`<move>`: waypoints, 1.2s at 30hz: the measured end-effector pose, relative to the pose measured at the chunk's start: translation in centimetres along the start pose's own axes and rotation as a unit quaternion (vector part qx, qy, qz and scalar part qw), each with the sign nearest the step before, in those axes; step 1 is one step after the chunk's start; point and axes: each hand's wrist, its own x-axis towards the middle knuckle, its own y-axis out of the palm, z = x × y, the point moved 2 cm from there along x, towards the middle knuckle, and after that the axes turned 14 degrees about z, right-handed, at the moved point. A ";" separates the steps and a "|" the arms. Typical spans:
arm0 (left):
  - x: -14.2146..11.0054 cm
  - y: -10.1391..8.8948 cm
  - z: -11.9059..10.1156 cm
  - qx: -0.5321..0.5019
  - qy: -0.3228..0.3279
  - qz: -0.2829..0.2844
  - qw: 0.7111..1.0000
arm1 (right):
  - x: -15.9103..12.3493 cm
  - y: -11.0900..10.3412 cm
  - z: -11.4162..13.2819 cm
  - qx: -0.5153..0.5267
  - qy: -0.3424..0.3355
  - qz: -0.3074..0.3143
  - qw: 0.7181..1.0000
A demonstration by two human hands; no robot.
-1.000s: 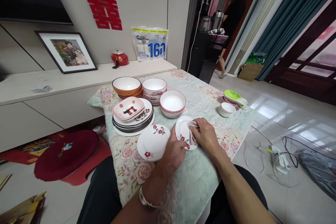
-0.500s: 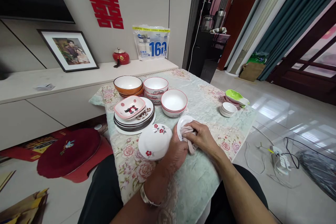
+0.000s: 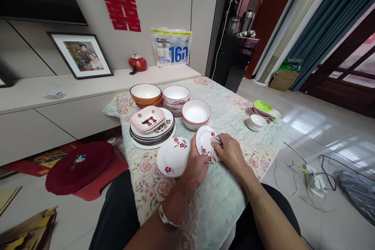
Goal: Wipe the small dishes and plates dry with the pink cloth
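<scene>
My left hand (image 3: 197, 166) grips a small white plate (image 3: 203, 137) with red flowers by its left and lower edge, the plate tilted up over the table. Pinched in my right hand (image 3: 230, 149) is a pale pink cloth (image 3: 215, 152), which lies against the plate's right side and covers part of it. Just left of my hands is a larger white plate (image 3: 172, 158) with the same red flowers. Behind it a pink square dish (image 3: 148, 118) rests on a stack of dark-rimmed plates (image 3: 152, 139). Red-rimmed white bowls (image 3: 196, 112) stand just beyond the small plate.
Orange bowls (image 3: 145, 94) and more red-rimmed bowls (image 3: 176, 95) stand at the table's back. Small white dishes (image 3: 256, 122) and a green leaf-shaped dish (image 3: 266, 109) sit near the right edge. A red stool (image 3: 80, 168) is at left; a power strip (image 3: 315, 183) with cables lies on the floor at right.
My right hand with the cloth has shifted to the plate's right side, uncovering its red flowers. The small plate's face now shows more. The view has swung slightly left.
</scene>
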 end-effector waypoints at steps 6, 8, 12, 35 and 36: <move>-0.2 0.2 -0.2 0.021 -0.012 -0.012 1.000 | -0.5 -0.5 1.3 0.169 -0.105 0.065 0.978; -0.4 0.4 0.0 0.021 -0.023 0.003 1.000 | -0.2 -0.4 1.2 0.221 -0.116 0.036 0.968; -0.5 0.6 0.6 0.012 -0.030 0.062 0.998 | 0.3 0.0 0.8 0.249 -0.063 -0.083 0.963; -0.2 -0.3 0.9 -0.092 -0.040 0.007 0.995 | 0.1 -0.2 1.5 0.166 -0.177 -0.087 0.966; -0.2 -0.3 0.9 -0.091 -0.040 0.015 0.995 | 0.2 -0.2 1.4 0.155 -0.162 -0.097 0.970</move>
